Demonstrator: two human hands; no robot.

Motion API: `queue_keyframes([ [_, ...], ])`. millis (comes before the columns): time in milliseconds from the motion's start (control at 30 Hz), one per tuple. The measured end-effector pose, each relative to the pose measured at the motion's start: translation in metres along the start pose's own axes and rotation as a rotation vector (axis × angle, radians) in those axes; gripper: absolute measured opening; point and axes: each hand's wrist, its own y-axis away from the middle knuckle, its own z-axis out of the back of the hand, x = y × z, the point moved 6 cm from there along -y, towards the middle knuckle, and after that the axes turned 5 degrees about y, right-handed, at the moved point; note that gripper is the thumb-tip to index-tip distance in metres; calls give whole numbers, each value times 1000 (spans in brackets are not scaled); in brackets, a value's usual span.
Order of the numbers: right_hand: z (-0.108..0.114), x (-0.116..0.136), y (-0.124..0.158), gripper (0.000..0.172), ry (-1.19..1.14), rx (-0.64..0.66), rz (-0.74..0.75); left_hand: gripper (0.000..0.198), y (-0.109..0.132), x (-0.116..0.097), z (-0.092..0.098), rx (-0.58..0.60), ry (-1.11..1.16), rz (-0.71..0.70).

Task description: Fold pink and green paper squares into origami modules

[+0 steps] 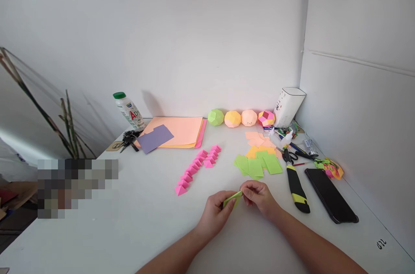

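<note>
A folded piece of green paper (234, 199) is between my two hands, low over the front of the table. My left hand (216, 211) is closed around its left side, thumb on top. At the paper's right corner, the fingers of my right hand (259, 197) pinch the tip. Just beyond lie several flat green paper pieces (256, 165), overlapping orange pieces (253, 151) and peach pieces (257, 138). To the left, several folded pink paper units (186, 177) stand in two slanting rows.
Along the wall sit paper balls (232, 119). Coloured sheets (177, 129), a purple card (155, 138) and a white bottle (129, 112) are at back left. Rightward lie a utility knife (296, 189), scissors (289, 156), a black phone (331, 195) and a white container (288, 107).
</note>
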Motion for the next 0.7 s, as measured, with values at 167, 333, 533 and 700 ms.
queue_keyframes([
  [167,-3,1,2,31,-45,20,-23,30,0,0,0,-9,0,21],
  [333,-4,-4,3,25,27,17,20,28,0,1,0,2,14,22],
  [533,-2,-5,3,23,92,-41,23,26,-2,8,3,-64,29,64],
  [700,-3,-7,4,23,103,-43,0,27,-2,11,4,-94,111,131],
])
